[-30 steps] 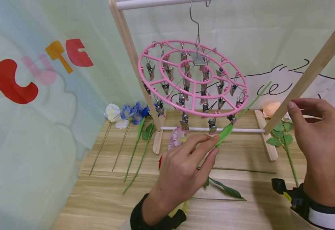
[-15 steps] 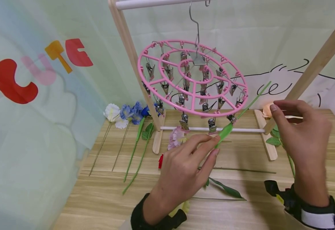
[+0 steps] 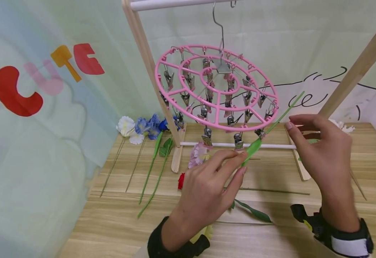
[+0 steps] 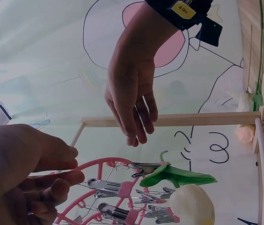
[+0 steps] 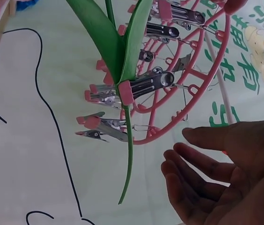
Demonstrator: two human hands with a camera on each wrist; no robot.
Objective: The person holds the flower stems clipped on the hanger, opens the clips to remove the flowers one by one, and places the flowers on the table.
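One green flower stem (image 3: 273,122) sits clamped in a rim clip (image 5: 146,83) of the pink hanger (image 3: 216,87), its leaf pinched by the left hand (image 3: 207,190). The right hand (image 3: 320,154), fingers loose and empty, has moved leftward, closing on the stem; a second contact appears imminent.

Left hand (image 3: 207,186) fingers pinched — right hand (image 3: 323,154) relaxed, raised.

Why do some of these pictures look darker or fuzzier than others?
Head view: even, bright light, mostly sharp; the right hand is slightly smeared, and the wooden frame bows from the wide lens. Left wrist view: backlit by the pale cloth, so the left hand is a dark, soft blur at the edge. Right wrist view: the pink hanger and green stem are crisp, the near palm shadowed.
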